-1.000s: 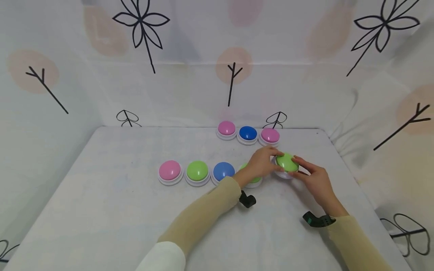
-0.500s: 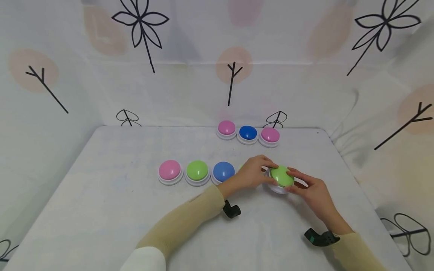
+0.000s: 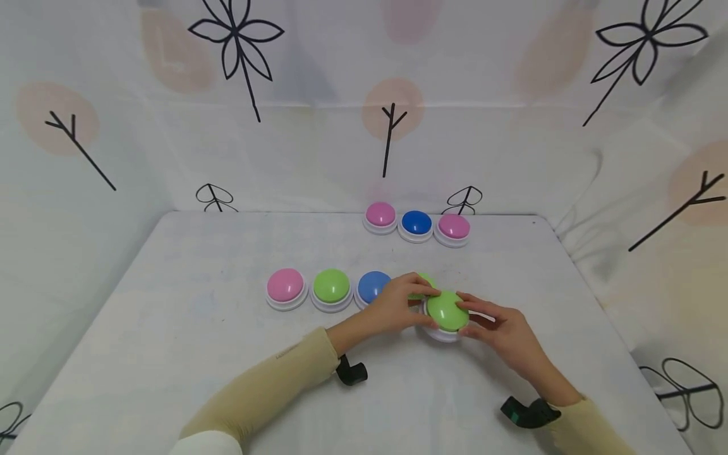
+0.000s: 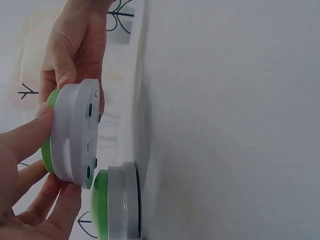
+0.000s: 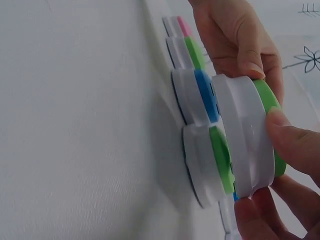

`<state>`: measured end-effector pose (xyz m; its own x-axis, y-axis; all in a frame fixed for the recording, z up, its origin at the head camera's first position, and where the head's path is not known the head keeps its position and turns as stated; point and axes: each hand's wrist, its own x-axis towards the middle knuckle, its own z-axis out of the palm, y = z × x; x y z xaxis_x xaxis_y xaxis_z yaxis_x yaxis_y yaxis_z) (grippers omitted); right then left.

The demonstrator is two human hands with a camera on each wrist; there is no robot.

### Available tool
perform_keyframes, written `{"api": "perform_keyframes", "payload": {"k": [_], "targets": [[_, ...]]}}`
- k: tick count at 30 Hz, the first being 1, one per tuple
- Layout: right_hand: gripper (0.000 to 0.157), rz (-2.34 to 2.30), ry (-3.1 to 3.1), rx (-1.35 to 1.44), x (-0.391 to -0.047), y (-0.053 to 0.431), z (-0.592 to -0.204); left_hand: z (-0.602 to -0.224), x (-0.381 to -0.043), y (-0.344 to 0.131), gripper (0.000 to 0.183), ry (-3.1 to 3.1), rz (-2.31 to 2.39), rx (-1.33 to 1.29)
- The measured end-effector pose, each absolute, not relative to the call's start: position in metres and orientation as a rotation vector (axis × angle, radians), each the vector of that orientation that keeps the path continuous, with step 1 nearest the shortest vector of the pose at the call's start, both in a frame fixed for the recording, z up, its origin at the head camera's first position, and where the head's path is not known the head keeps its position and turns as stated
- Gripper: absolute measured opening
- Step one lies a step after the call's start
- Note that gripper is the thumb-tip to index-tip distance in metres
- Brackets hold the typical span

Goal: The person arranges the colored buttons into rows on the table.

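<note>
Presently, note a lime-green push button (image 3: 448, 311) held up off the white tabletop (image 3: 170, 354), well in from the right edge and just on the near-edge side of a second green push button (image 5: 205, 162), largely hidden in the head view. Record the left hand (image 3: 395, 306) as pinching its left side, the right hand (image 3: 506, 332) as pinching its right. Log in line from the second green push button toward the left edge: a light-blue push button (image 3: 373, 287), a third green push button (image 3: 331, 286) and a pink push button (image 3: 285, 285). Log also, by the far edge, right of centre: a dark-blue push button (image 3: 417, 222) between two magenta push buttons (image 3: 380, 215). For sound handling, keep both grips matched in height and force; bear on the white base (image 4: 70, 140) rather than pressing the dome (image 5: 265, 92); carry parallel to the tabletop; leave clearance to avoid knocking the second green push button. If setting down, lower flat and release both sides together, only after full contact.
</note>
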<state>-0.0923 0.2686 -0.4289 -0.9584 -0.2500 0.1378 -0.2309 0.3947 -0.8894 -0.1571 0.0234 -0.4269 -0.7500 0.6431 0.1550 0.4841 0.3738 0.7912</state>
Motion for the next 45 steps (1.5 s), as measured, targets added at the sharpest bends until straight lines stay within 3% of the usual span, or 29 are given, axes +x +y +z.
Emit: {"api": "perform_keyframes", "payload": {"k": [27, 45], "targets": [[0.039, -1.707, 2.367, -0.738, -0.097, 0.168, -0.449, -0.447, -0.134, -0.103, 0.051, 2.258, 1.482, 0.944], [0.036, -1.556, 2.365, -0.897, -0.104, 0.106, -0.456, -0.443, -0.123, -0.171, 0.052, 2.356, 1.303, 0.884]]}}
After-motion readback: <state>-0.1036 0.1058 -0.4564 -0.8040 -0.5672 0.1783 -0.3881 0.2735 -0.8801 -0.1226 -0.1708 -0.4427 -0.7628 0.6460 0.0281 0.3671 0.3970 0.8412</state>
